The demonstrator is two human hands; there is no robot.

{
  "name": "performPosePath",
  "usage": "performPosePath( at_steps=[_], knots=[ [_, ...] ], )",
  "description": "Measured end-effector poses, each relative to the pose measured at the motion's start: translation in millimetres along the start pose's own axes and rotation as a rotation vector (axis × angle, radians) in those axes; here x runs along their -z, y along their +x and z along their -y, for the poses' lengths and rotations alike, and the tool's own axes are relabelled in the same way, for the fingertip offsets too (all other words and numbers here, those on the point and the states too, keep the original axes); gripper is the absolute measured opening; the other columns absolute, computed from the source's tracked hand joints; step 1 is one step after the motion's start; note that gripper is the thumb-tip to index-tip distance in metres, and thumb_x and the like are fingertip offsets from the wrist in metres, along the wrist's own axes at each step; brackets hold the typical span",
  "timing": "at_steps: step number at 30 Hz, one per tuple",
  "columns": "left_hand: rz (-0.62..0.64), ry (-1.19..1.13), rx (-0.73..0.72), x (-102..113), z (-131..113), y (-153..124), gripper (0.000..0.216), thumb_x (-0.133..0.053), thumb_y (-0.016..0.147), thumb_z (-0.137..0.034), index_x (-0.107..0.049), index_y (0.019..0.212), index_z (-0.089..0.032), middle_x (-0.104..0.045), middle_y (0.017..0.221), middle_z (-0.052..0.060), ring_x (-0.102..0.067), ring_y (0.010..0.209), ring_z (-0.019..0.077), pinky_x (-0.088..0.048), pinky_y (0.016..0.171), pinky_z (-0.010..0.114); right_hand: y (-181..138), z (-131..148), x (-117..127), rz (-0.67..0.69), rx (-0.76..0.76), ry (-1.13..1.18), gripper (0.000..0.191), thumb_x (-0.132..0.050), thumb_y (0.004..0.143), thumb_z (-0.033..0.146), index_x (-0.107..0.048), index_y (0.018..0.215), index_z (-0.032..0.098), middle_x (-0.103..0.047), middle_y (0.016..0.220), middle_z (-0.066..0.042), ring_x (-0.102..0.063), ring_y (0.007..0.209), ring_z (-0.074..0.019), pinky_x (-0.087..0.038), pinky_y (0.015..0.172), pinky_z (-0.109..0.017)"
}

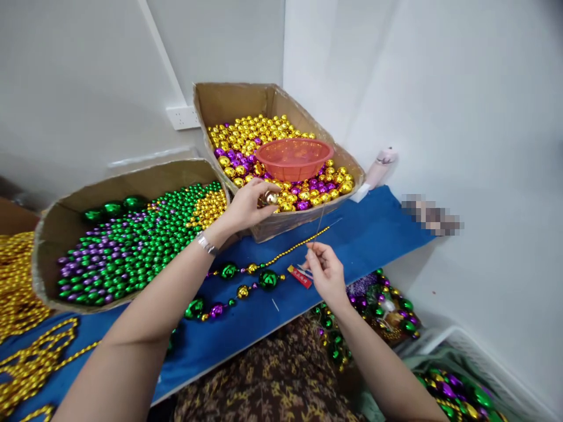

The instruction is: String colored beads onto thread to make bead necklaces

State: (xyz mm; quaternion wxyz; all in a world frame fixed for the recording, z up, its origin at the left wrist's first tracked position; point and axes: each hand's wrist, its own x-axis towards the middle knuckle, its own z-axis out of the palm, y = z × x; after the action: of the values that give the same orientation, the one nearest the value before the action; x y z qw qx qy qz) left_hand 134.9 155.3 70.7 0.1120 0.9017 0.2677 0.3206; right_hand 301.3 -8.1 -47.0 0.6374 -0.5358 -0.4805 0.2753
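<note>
My left hand (250, 206) is over the near edge of the larger carton, fingers curled round a shiny gold bead (271, 198). My right hand (325, 272) pinches a thin needle-like wire (321, 221), which points upward above the blue table cover. Below lies a strand of green, gold and purple balls (268, 279), joined to a length of small gold beads (297, 245). Close to my right fingers lies a small red packet (299, 276). Gold and purple beads (264, 128) fill the larger carton (237, 97), and a red plastic basket (294, 158) rests on them.
To the left, a second carton (46, 275) holds green, purple and gold beads. Gold bead chains (30, 363) lie at far left. A pink bottle (382, 166) stands at the blue cloth's (373, 217) far end. Finished-looking strands (382, 305) hang low right, near a white crate (488, 351).
</note>
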Motion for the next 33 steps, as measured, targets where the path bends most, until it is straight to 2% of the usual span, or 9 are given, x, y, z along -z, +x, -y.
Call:
performPosePath(
  at_steps=[6, 8, 12, 15, 19, 22, 26, 30, 33],
  knots=[
    [0.024, -0.722, 0.321, -15, -43, -77, 0.048, -0.077, 0.073, -0.034, -0.056, 0.113, -0.018, -0.066, 0.104, 0.008, -0.064, 0.089, 0.0162, -0.054, 0.075, 0.027, 4, -1, 7, 0.002, -0.027, 0.007, 0.021, -0.057, 0.090, 0.039, -0.059, 0.102, 0.021, -0.063, 0.083, 0.001, -0.061, 0.060, -0.0079, -0.055, 0.059, -0.023],
    [0.165, -0.893, 0.478, -30, -59, -98, 0.043, -0.076, 0.074, -0.037, -0.058, 0.107, -0.017, -0.067, 0.098, 0.006, -0.065, 0.082, 0.0148, -0.055, 0.069, 0.026, 6, 1, 10, 0.004, -0.025, -0.010, 0.023, -0.057, 0.090, 0.040, -0.058, 0.102, 0.021, -0.062, 0.083, 0.001, -0.060, 0.060, -0.0079, -0.055, 0.058, -0.022],
    [0.619, -1.061, 0.726, -82, -88, -135, 0.041, -0.066, 0.081, -0.049, -0.059, 0.103, -0.016, -0.066, 0.078, 0.002, -0.062, 0.061, 0.0125, -0.053, 0.054, 0.025, 13, 0, 16, 0.015, 0.023, -0.040, 0.027, -0.054, 0.091, 0.044, -0.057, 0.104, 0.021, -0.063, 0.090, 0.000, -0.058, 0.060, -0.0065, -0.054, 0.059, -0.022],
    [0.798, -0.956, 0.711, -132, -105, -156, 0.044, -0.058, 0.084, -0.054, -0.060, 0.105, -0.015, -0.067, 0.076, 0.004, -0.063, 0.062, 0.0153, -0.055, 0.059, 0.030, 16, -4, 19, 0.015, 0.009, -0.063, 0.030, -0.050, 0.093, 0.047, -0.056, 0.106, 0.021, -0.062, 0.093, 0.000, -0.057, 0.063, -0.0068, -0.053, 0.060, -0.022],
    [0.718, -0.771, 0.514, -171, -115, -168, 0.054, -0.057, 0.086, -0.050, -0.055, 0.127, -0.015, -0.061, 0.129, 0.016, -0.061, 0.113, 0.0274, -0.050, 0.096, 0.044, 16, -2, 21, 0.018, -0.008, -0.074, 0.029, -0.051, 0.092, 0.046, -0.056, 0.107, 0.022, -0.060, 0.088, 0.000, -0.056, 0.062, -0.0070, -0.053, 0.060, -0.022],
    [0.665, -0.733, 0.363, -160, -112, -165, 0.052, -0.061, 0.085, -0.045, -0.057, 0.128, -0.016, -0.050, 0.143, 0.016, -0.048, 0.131, 0.0284, -0.040, 0.109, 0.044, 12, 3, 22, 0.015, -0.001, -0.040, 0.025, -0.054, 0.091, 0.042, -0.057, 0.105, 0.021, -0.060, 0.086, 0.001, -0.056, 0.061, -0.0071, -0.053, 0.059, -0.022],
    [0.540, -0.733, 0.335, -108, -101, -138, 0.034, -0.059, 0.088, -0.040, -0.066, 0.113, -0.018, -0.069, 0.116, 0.010, -0.066, 0.101, 0.0208, -0.054, 0.089, 0.034, 4, 0, 22, 0.013, -0.072, -0.015, 0.022, -0.056, 0.090, 0.039, -0.058, 0.103, 0.022, -0.061, 0.085, 0.002, -0.058, 0.059, -0.0074, -0.054, 0.058, -0.023],
    [0.167, -0.594, 0.298, -45, -77, -86, 0.026, -0.057, 0.089, -0.034, -0.068, 0.104, -0.016, -0.074, 0.098, 0.007, -0.068, 0.084, 0.0159, -0.055, 0.075, 0.026, -1, -13, 18, 0.038, -0.076, -0.010, 0.024, -0.057, 0.090, 0.041, -0.060, 0.104, 0.021, -0.062, 0.082, 0.001, -0.060, 0.061, -0.0095, -0.056, 0.061, -0.026],
    [-0.080, -0.221, 0.216, -11, -45, -36, 0.024, -0.054, 0.090, -0.032, -0.068, 0.102, -0.016, -0.073, 0.091, 0.007, -0.067, 0.078, 0.0157, -0.054, 0.074, 0.028, -5, -16, 16, 0.042, -0.083, 0.000, 0.026, -0.057, 0.090, 0.042, -0.061, 0.105, 0.021, -0.064, 0.082, 0.000, -0.061, 0.061, -0.0102, -0.056, 0.061, -0.027]
  ],
)
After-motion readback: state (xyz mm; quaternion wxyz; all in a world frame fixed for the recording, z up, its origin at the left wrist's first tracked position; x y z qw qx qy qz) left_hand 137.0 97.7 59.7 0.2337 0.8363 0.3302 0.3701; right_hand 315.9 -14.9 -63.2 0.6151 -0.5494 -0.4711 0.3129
